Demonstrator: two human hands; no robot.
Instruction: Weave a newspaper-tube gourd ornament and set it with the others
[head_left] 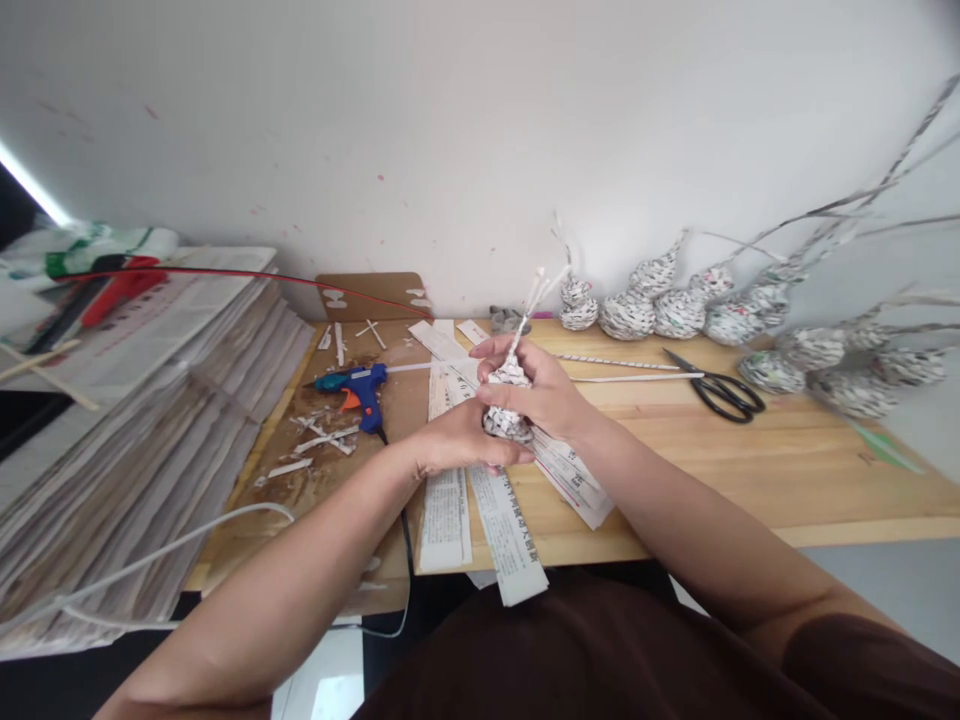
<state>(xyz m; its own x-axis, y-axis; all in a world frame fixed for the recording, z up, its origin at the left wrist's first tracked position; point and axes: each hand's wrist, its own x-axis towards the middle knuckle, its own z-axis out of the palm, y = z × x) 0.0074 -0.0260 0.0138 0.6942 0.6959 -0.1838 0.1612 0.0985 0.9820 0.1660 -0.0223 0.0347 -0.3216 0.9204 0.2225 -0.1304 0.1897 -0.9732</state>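
Observation:
Between my two hands is a small gourd woven from rolled newspaper [507, 422], held upright above the table. Its narrow neck ends in a twisted stem with loose white strands at the top. My left hand [457, 438] is closed around the gourd's lower bulb. Around the upper part, the fingers of my right hand [541, 388] are wrapped. Much of the gourd's surface is hidden by the fingers. Cut newspaper strips [510, 545] lie fanned out beneath my hands, one reaching past the table's front edge.
A blue glue gun [363, 390] lies left on stained cardboard [390, 500] among paper scraps. Black scissors [724, 393] and thin paper rods [622, 361] lie to the right. Several woven gourds [679, 313] line the wall. A tall newspaper stack [202, 390] stands at far left.

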